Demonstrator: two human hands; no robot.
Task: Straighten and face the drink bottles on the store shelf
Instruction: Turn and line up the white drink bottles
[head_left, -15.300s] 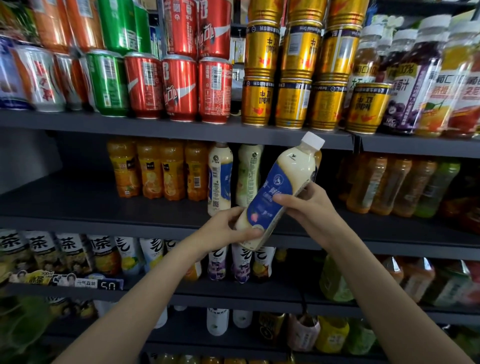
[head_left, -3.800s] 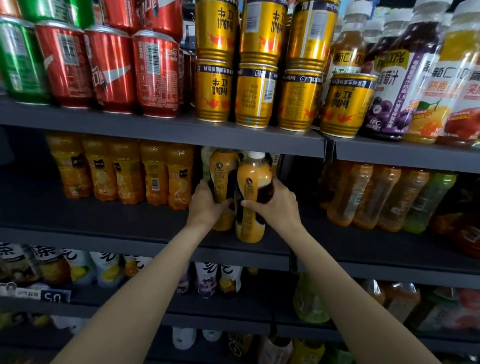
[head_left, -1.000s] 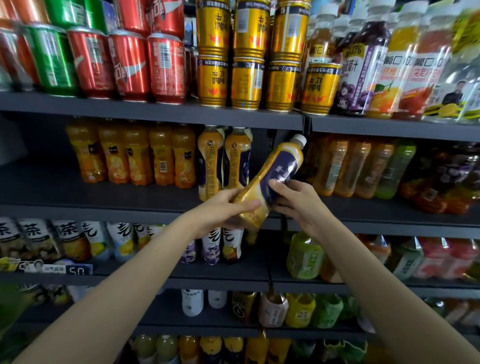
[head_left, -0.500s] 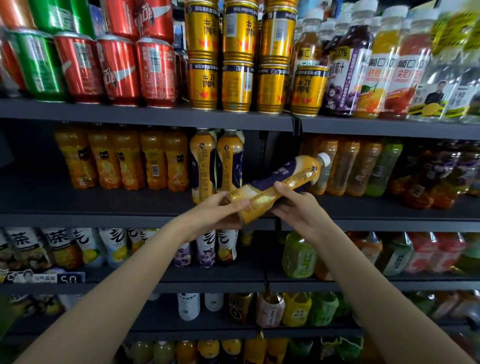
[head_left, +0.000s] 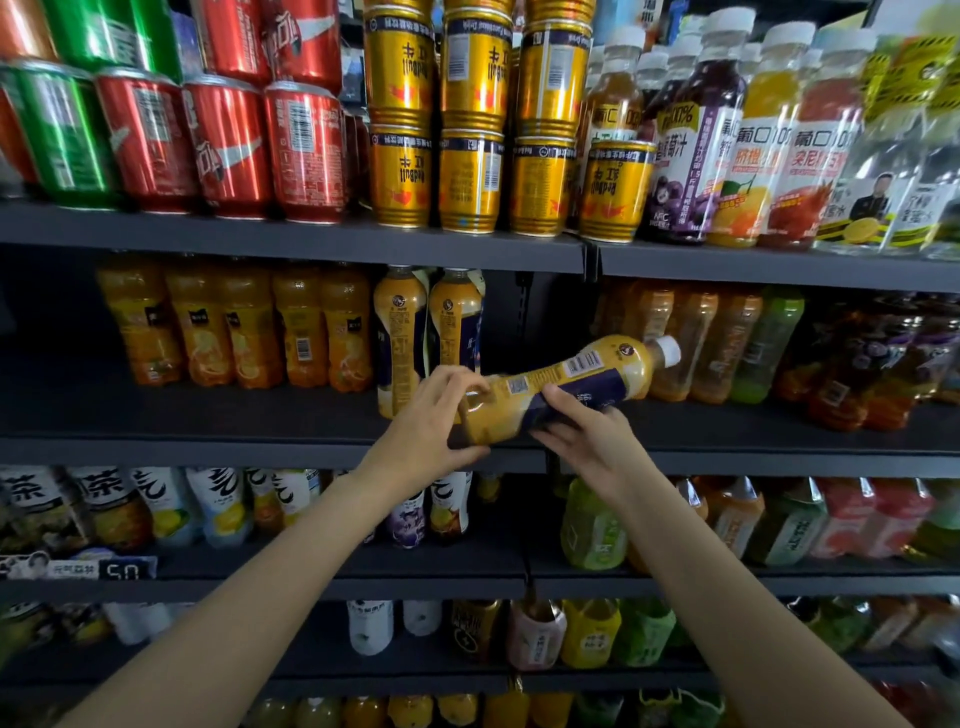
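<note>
A yellow drink bottle (head_left: 571, 379) with a dark blue label and white cap lies almost sideways in front of the second shelf (head_left: 208, 447), cap pointing right, barcodes facing me. My left hand (head_left: 431, 431) grips its base end with curled fingers. My right hand (head_left: 587, 436) holds the middle from below, thumb on the blue label. Two matching yellow bottles (head_left: 428, 332) stand upright on the shelf just behind my left hand. A gap lies to their right, by the shelf upright.
Orange juice bottles (head_left: 234, 327) line the second shelf at left; amber and green bottles (head_left: 727, 343) stand at right. Red, green and gold cans (head_left: 467, 171) and juice bottles fill the top shelf. Tea bottles (head_left: 156, 509) crowd the shelves below.
The held bottle has tipped further towards horizontal and turned about its long axis, so its barcodes now face up. Both hands have stayed on it.
</note>
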